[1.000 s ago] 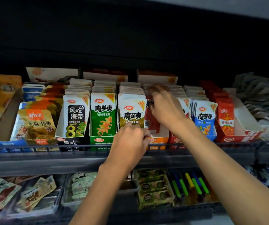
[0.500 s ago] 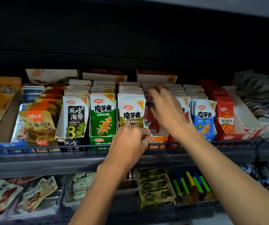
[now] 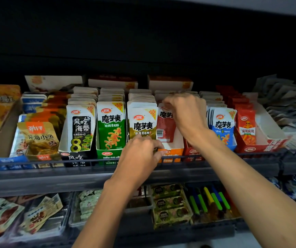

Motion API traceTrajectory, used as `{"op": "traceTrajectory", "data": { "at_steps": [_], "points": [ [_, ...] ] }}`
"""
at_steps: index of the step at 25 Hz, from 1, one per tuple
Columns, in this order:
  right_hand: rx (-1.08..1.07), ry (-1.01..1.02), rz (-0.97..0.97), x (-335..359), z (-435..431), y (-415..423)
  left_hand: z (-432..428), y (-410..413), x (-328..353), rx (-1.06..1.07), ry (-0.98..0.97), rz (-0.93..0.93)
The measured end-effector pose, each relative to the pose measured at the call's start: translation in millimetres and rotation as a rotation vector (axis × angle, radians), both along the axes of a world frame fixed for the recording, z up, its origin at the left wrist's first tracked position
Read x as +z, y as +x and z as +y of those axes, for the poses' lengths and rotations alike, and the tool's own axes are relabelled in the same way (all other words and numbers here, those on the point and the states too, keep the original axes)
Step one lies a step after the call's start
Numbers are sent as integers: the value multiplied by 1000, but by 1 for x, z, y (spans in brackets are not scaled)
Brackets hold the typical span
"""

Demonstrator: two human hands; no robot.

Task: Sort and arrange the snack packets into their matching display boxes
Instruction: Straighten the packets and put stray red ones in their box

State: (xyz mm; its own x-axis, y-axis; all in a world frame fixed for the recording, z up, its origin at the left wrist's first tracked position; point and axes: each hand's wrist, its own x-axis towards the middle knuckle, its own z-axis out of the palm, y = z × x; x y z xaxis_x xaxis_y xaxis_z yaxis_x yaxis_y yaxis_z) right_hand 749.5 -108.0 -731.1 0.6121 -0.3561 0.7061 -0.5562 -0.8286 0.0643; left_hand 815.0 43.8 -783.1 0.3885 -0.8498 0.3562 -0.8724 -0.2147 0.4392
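A red foil snack packet (image 3: 165, 128) stands upright in the orange-fronted cardboard display box (image 3: 170, 152) on the dark wire shelf (image 3: 36, 169). The right hand (image 3: 185, 114) pinches its top with curled fingers. The left hand (image 3: 140, 156) curls at the foot of the neighbouring olive-green packet (image 3: 142, 126); I cannot tell whether it grips anything.

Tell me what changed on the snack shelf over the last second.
Little moved. The right hand shifted slightly at the top of the red packet, uncovering more of its print, and still pinches it. The left hand stays at the foot of the olive packet. Nothing was let go; the rest is unchanged.
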Motion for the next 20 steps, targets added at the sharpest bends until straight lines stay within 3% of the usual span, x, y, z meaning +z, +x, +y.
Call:
{"op": "traceTrajectory", "data": {
  "at_steps": [4, 7, 12, 14, 16, 18, 20],
  "points": [
    [24, -17, -173, 4, 3, -4, 1, 2, -1, -13, 2, 6],
    [145, 134, -314, 9, 7, -18, 1, 3, -2, -26, -40, 34],
    [356, 285, -488, 39, 30, -63, 8, 1, 15, 13, -420, 247],
    [519, 479, -554, 39, 37, -77, 12, -5, 26, -75, -484, 542],
    [805, 877, -669, 34, 44, -82, 14, -15, 34, -248, -379, 821],
    [1028, 1222, -760, 30, 51, -82, 13, -24, 37, -422, -203, 915],
    [1112, 1382, -801, 29, 52, -82, 14, -31, 35, -541, -116, 1042]
  ]
}}
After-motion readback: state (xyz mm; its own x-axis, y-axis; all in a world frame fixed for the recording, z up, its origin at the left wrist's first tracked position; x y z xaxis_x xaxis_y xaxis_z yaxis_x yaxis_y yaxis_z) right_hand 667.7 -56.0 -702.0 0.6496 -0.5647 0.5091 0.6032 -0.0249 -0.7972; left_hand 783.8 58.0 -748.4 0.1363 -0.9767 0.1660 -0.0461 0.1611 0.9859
